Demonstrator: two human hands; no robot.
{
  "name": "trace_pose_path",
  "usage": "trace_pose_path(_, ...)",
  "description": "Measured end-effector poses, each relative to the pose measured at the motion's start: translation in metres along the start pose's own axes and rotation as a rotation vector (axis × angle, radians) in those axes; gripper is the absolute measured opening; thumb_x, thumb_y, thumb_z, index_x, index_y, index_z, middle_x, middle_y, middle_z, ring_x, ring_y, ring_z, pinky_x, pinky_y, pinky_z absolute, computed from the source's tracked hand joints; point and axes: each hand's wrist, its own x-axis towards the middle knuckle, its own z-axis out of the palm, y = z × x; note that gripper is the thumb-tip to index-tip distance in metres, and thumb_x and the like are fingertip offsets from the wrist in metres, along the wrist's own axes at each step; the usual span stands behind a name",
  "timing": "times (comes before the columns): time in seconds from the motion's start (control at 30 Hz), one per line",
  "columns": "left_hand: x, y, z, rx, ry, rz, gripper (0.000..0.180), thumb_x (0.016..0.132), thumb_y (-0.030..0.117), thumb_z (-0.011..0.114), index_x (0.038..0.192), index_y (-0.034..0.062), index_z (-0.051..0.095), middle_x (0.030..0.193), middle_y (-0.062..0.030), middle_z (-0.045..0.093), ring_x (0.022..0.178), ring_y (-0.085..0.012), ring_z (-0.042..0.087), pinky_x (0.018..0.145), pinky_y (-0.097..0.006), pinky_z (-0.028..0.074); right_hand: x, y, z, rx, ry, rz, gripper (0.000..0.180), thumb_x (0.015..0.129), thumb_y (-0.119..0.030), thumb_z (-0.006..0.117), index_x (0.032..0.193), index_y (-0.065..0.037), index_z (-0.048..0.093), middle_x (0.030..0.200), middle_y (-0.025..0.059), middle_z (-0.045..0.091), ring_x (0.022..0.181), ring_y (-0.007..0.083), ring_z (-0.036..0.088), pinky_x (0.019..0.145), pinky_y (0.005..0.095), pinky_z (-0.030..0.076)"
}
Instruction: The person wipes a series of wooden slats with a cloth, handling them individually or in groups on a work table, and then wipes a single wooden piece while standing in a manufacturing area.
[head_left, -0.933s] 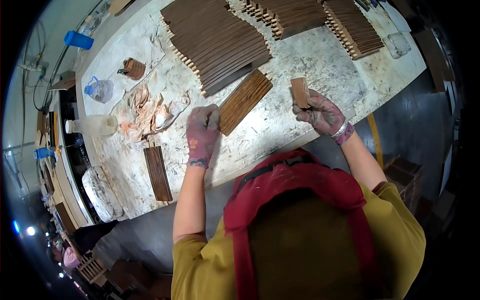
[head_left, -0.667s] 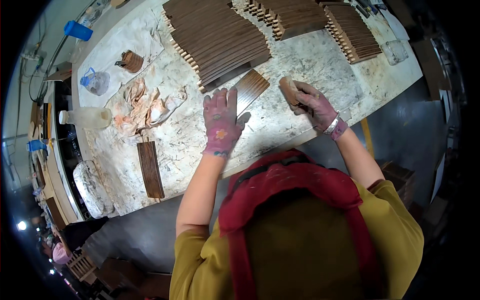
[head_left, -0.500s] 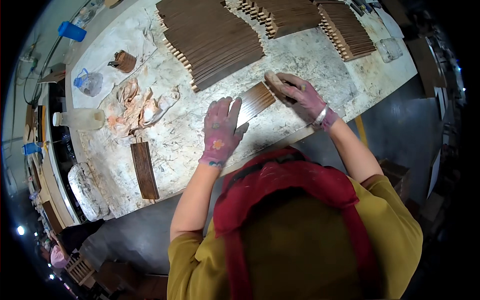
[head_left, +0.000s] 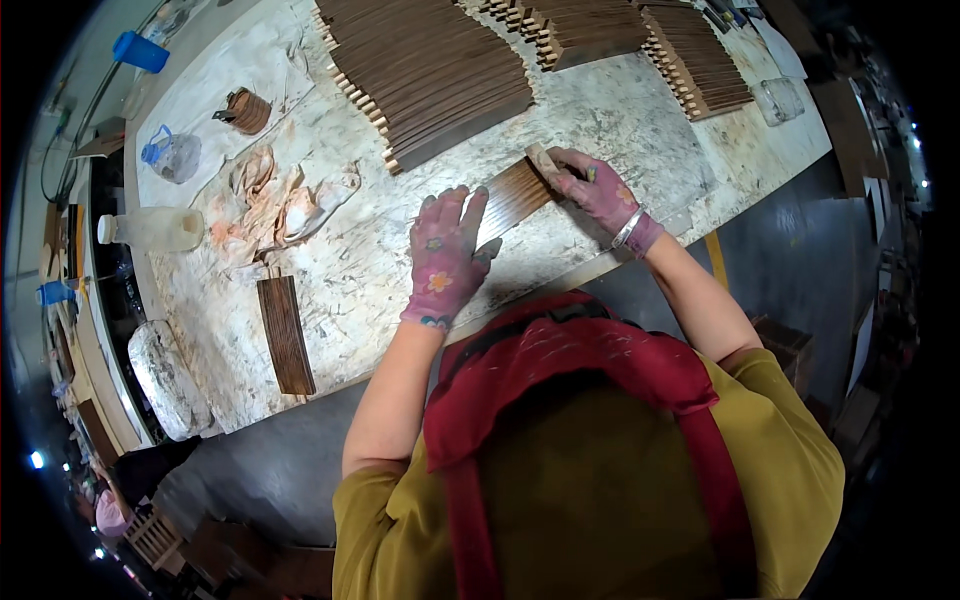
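A dark brown wooden slat (head_left: 516, 200) with streaky grain lies on the work table (head_left: 370, 290) in front of me. My left hand (head_left: 444, 258), in a stained pink glove with flower prints, rests over the slat's left end with fingers stretched out. Closed round a tan block-like pad (head_left: 542, 160) is my gloved right hand (head_left: 602, 198), at the slat's right end. The pad's underside is hidden. Off to the left a second dark slat (head_left: 286, 335) with small end pegs lies by itself.
Rows of pegged brown slats (head_left: 430, 80) line the far side. Leftward are a crumpled stained cloth (head_left: 285, 210), a brown-stained cup (head_left: 246, 111), a clear jug (head_left: 175, 155), a cloudy bottle (head_left: 155, 230) and a plastic-wrapped bundle (head_left: 168, 375). A clear container (head_left: 780, 101) stands far right.
My right hand and the pad have shifted slightly left and tilted onto the slat's right end. My left hand stays nearly in place. The whole view has shifted a little.
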Motion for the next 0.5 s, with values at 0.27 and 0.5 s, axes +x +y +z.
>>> trace_pose_path(0.27,0.004,0.002,-0.001,0.013,-0.044,-0.026,0.062,0.079,0.026,0.071,0.136,0.0116,0.053,0.131,-0.015,0.053,0.118,-0.0357,0.05,0.097,-0.046,0.042,0.011,-0.014,-0.005,-0.066,-0.033,0.021,0.052,0.089,-0.031,0.062,0.127,0.003,0.057,0.118,0.0177,0.066,0.105,0.0256,0.063,0.093,0.0328,0.047)
trace_pose_path(0.5,0.005,-0.003,-0.004,-0.073,-0.076,-0.005,0.059,0.082,0.029,0.07,0.136,0.0099,0.053,0.13,-0.0166,0.054,0.116,-0.037,0.051,0.098,-0.046,0.043,-0.053,-0.011,-0.037,-0.222,-0.136,0.012,0.052,0.089,-0.035,0.06,0.126,0.001,0.058,0.12,0.0193,0.063,0.109,0.0313,0.062,0.096,0.0365,0.046)
